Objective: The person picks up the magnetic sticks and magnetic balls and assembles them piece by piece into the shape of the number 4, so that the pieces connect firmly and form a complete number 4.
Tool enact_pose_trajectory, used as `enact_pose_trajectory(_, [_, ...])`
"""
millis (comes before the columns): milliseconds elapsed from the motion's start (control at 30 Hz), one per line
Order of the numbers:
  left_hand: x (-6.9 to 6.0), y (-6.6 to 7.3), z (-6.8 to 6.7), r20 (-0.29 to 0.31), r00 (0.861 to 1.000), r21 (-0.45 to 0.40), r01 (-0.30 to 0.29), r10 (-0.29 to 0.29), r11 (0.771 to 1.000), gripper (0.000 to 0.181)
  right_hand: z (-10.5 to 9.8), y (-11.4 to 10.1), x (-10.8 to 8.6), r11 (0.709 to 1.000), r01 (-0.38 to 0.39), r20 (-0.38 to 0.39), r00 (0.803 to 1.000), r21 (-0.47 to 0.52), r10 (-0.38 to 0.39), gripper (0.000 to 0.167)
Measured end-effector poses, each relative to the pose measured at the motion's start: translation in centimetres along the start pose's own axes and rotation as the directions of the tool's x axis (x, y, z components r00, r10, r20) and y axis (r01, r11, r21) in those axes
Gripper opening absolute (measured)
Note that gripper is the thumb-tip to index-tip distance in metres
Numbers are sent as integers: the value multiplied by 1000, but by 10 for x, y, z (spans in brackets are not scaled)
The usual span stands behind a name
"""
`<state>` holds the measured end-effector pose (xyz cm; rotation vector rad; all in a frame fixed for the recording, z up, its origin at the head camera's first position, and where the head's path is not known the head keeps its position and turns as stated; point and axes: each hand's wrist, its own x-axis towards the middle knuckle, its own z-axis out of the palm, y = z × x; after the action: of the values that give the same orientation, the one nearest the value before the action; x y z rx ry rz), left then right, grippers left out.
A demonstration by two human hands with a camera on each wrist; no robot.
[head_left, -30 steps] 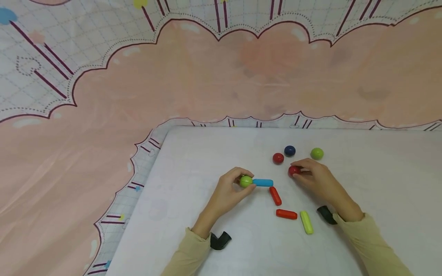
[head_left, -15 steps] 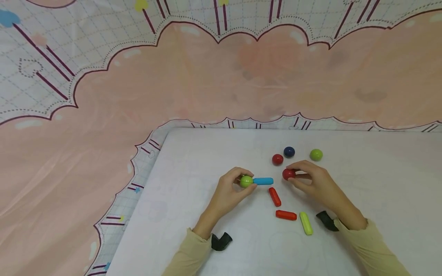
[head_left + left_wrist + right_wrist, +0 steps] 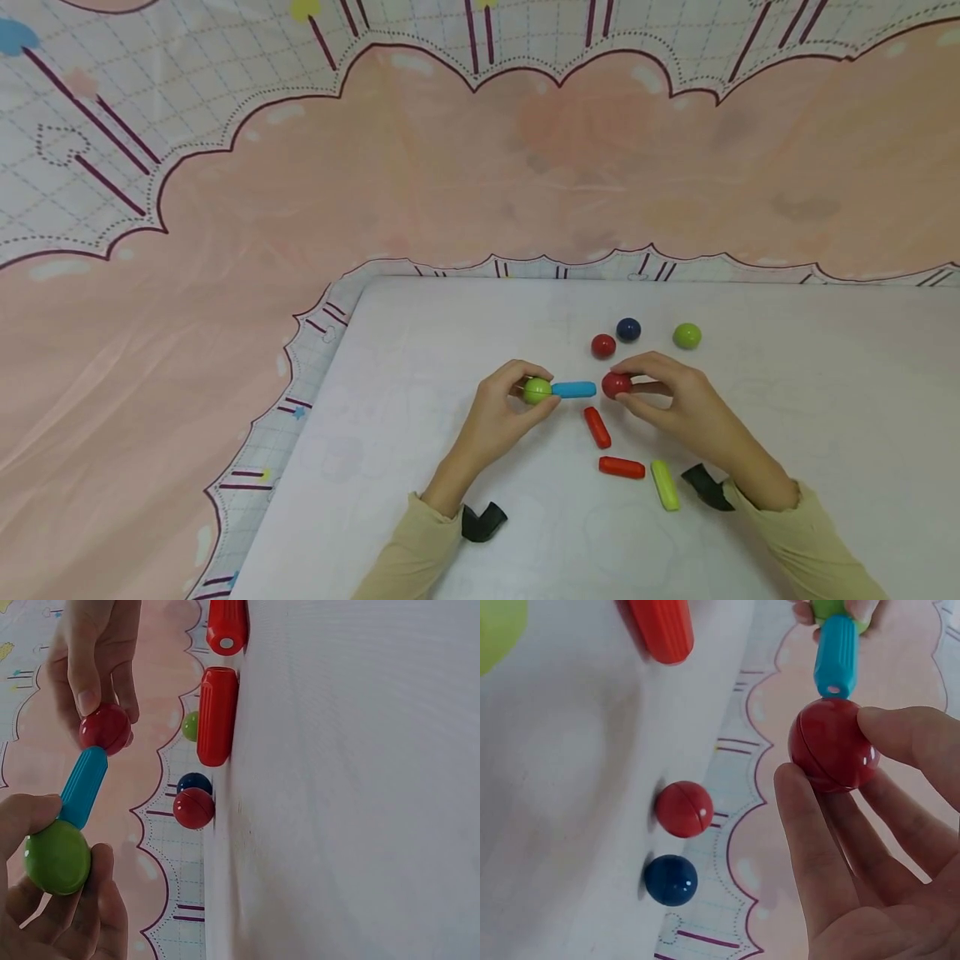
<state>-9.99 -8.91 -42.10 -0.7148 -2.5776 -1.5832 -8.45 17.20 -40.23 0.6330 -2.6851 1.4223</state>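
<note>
The red ball [image 3: 616, 385] is coming up to the free end of the blue rod [image 3: 574, 389], just right of the frame's lower centre.
The left hand [image 3: 495, 417] is pinching the green ball [image 3: 537, 391], its grip clamped on it by thumb and fingers, while the blue rod is sticking out rightward from that ball. The right hand [image 3: 686, 408] is keeping its grip clamped on the red ball, which is sitting further left than a moment ago; a narrow gap is showing in the head view, so the work is apparently reaching alignment, the joint not yet made. Lower down the frame, a slanting red rod [image 3: 597, 427], a nearly level red rod [image 3: 622, 467] and a yellow-green rod [image 3: 664, 485] are lying on the white counter [image 3: 390, 467]; above the hands, a second red ball [image 3: 603, 346], a navy ball [image 3: 628, 330] and a lime ball [image 3: 687, 336] are resting.
</note>
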Motion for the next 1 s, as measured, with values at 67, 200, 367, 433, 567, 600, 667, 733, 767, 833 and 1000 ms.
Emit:
enact_pose_trajectory(67, [0,0,0,-2,1000,1,1,-1,1000,28,1,-1,0,1000,7,2,1000,8,-7,41])
enact_pose_trajectory(200, [0,1,0,-5,1000,-4,-4,4,1000,27,2,-4,0,1000,15,8,1000,8,-15,39])
enact_pose_trajectory(367, [1,2,0,2,1000,-5,1,-1,1000,28,3,-5,1,1000,28,13,1000,7,-28,40])
enact_pose_trajectory(433, [1,2,0,7,1000,-5,5,-5,1000,28,3,-5,1,999,39,11,999,9,-39,40])
enact_pose_trajectory(567, [2,1,-1,21,1000,-5,0,0,1000,27,3,-3,0,998,54,0,999,11,-54,41])
enact_pose_trajectory(600, [2,1,-1,25,1000,-4,-3,3,1000,27,4,-2,0,999,53,-1,999,11,-53,41])
enact_pose_trajectory(667, [2,0,-1,33,999,-3,-5,5,1000,27,4,-1,1,999,52,-1,999,15,-52,41])
enact_pose_trajectory(733, [3,0,-1,39,999,0,-4,4,1000,26,4,0,1,999,50,2,999,18,-50,41])
enact_pose_trajectory(767, [3,0,-1,41,999,2,-3,3,1000,26,5,0,1,999,50,4,999,19,-50,41])
enact_pose_trajectory(833, [3,0,-1,46,999,6,1,-2,1000,26,5,1,1,998,52,7,999,21,-52,41])
enact_pose_trajectory(1000, [3,-1,0,42,999,25,-1,0,1000,26,6,2,1,998,50,14,999,25,-50,40])
